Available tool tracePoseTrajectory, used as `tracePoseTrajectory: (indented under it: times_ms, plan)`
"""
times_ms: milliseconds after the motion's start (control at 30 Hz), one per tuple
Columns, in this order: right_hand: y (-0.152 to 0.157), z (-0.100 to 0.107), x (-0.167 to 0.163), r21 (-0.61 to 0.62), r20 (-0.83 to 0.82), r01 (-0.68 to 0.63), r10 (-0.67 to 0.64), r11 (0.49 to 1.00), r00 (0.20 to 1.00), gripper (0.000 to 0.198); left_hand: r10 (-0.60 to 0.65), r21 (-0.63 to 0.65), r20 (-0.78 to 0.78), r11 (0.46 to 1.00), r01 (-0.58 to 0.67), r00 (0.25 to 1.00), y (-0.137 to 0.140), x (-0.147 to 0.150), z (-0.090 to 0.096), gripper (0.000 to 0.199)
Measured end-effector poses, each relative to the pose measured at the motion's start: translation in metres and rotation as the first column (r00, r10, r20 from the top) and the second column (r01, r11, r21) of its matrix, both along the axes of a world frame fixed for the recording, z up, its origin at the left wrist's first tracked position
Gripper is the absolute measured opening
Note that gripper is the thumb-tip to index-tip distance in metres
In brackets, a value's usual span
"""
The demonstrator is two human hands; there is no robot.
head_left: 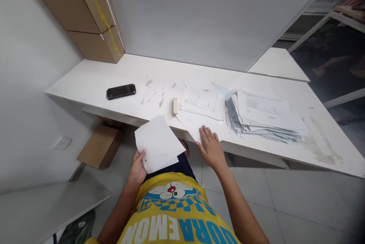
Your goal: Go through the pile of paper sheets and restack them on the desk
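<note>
My left hand grips a few sheets of white paper by their lower left edge, in front of the desk. Flat on a sheet at the desk's front edge lies my right hand, fingers stretched out. That sheet reaches towards a small beige stapler, which stands just beyond the held paper. Behind my right hand is a thin spread of printed papers. A thick, uneven stack of papers sits to the right of it.
A black phone rests on the left of the white desk. Cardboard boxes are piled at the back left, and another box is under the desk. Beyond the partition, part of another person shows at the far right.
</note>
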State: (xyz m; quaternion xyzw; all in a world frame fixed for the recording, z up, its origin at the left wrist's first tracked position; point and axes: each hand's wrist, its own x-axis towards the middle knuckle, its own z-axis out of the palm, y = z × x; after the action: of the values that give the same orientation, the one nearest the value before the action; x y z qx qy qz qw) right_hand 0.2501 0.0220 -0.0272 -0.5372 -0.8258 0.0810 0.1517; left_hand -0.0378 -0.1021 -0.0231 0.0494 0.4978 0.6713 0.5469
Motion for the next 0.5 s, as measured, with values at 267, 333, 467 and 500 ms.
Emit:
tracePoseTrajectory:
  times_ms: [267, 333, 467, 500]
  plan:
    - [0.096, -0.005, -0.027, -0.038, 0.07, 0.171, -0.168, 0.985, 0.983, 0.066, -0.099, 0.222, 0.161, 0.973, 0.062, 0.982, 0.0, 0.003, 0.0, 0.031]
    - [0.127, 0.0, -0.035, -0.063, 0.047, 0.172, -0.169, 0.983, 0.984, 0.064, -0.139, 0.242, 0.161, 0.965, 0.097, 0.977, 0.001, 0.006, -0.002, 0.034]
    - [0.163, 0.017, -0.044, -0.025, -0.129, 0.205, -0.207, 0.978, 0.97, 0.06, -0.202, 0.267, 0.158, 0.951, 0.155, 0.966, 0.006, 0.016, -0.006, 0.033]
    - [0.162, 0.021, -0.044, 0.003, -0.217, 0.233, -0.227, 0.972, 0.95, 0.059, -0.195, 0.281, 0.161, 0.949, 0.144, 0.968, 0.009, 0.019, -0.006, 0.031]
